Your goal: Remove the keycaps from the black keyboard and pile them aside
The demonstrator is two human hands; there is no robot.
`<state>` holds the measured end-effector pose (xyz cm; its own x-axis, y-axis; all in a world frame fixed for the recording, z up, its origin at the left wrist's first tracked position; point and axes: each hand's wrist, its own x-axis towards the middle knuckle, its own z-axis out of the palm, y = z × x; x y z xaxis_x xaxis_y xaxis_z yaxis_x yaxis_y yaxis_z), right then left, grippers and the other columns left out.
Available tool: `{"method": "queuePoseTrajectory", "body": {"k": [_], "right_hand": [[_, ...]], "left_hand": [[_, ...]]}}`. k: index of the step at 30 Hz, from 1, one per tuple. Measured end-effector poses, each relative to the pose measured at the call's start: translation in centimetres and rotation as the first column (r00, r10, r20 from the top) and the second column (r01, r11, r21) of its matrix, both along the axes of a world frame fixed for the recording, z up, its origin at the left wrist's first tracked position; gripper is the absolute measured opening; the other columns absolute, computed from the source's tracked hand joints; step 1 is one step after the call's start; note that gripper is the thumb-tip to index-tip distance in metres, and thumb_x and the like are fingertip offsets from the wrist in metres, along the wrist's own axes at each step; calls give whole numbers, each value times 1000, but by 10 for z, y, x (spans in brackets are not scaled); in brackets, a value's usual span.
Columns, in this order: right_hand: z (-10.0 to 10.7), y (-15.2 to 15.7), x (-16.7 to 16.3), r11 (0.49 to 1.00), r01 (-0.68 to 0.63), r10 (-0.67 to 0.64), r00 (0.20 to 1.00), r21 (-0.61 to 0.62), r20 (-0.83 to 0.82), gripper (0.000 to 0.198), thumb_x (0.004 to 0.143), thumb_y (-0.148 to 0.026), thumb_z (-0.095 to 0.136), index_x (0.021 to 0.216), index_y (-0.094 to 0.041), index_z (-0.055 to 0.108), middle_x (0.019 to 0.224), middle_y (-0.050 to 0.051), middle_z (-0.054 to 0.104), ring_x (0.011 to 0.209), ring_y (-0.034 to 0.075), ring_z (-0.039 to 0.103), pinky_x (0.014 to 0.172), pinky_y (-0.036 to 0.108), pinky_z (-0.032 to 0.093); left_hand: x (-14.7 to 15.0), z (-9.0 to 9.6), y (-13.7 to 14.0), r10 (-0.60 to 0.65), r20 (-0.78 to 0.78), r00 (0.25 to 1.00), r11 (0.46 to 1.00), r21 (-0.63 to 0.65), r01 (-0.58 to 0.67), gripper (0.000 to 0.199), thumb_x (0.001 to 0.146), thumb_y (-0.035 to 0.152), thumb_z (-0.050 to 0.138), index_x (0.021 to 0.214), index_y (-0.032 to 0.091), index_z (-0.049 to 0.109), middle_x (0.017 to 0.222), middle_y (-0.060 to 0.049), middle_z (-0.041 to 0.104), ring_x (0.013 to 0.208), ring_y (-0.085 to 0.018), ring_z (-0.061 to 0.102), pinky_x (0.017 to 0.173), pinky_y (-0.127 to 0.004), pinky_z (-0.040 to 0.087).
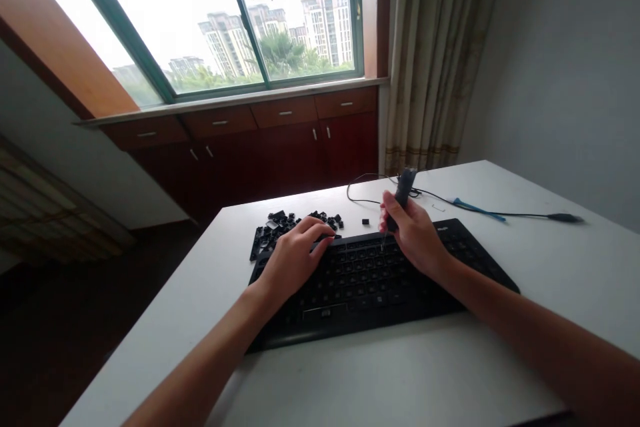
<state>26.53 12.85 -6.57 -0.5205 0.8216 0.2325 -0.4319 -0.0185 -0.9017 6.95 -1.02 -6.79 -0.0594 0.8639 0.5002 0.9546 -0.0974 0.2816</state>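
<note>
A black keyboard (360, 290) with most keycaps off its upper rows lies slantwise on the white table. My left hand (299, 250) rests on its far left part, fingers curved over the back edge and thumb on top. In my right hand (413, 233), above the keyboard's right half, is a dark-handled keycap puller (404, 188). Thin wires at its lower end point down at the keys; its upper end looks bristly. Beyond my left hand lies a pile of loose black keycaps (274, 227), partly hidden by the fingers. A single keycap (365, 221) lies apart between my hands.
A black cable (500, 214) runs across the back right of the table (555, 267), beside a thin blue tool (479, 209). The table's left edge drops to a dark floor. Behind stand a dark red cabinet (280, 147), a window and a curtain (435, 67).
</note>
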Motion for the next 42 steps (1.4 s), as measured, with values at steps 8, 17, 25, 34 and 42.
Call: {"method": "queuePoseTrajectory", "body": {"k": [8,17,25,34,42], "right_hand": [[3,-14,5,968,-190,184,982,-164,-49,24,87,-38,73,81,-21,57,53,-11,37,43,6,26,38,19,21],[14,-20,4,965,-108,119,992,-241,34,47,83,-40,71,55,-22,38,46,-11,29,38,4,20,36,21,15],[21,-18,13,895,-342,397,904,-286,161,48,88,-40,68,58,-23,35,47,-12,26,39,4,14,35,20,9],[13,-34,22,907,-233,294,947,-350,131,51,87,-40,68,53,-23,33,46,-11,24,38,4,14,35,21,11],[12,-35,21,937,-153,202,970,-313,132,51,84,-40,68,50,-23,35,44,-11,24,36,4,16,35,22,10]], "left_hand": [[29,4,-4,-86,-29,996,996,-3,86,21,104,22,51,119,19,65,122,-9,66,112,-23,64,100,-44,53],[97,-5,-26,-324,125,938,940,-66,334,27,98,29,66,124,23,64,113,-5,75,103,-22,68,91,-39,58],[98,-10,-25,-327,295,898,936,-30,351,13,98,22,66,110,24,72,103,-2,78,95,-18,69,86,-32,59],[99,-8,-24,-370,322,871,920,-5,393,10,98,17,63,104,21,70,105,-2,78,94,-19,67,87,-33,58],[99,-6,-26,-376,318,871,916,-15,401,12,98,14,61,103,21,70,107,-2,77,95,-19,67,88,-33,57]]}}
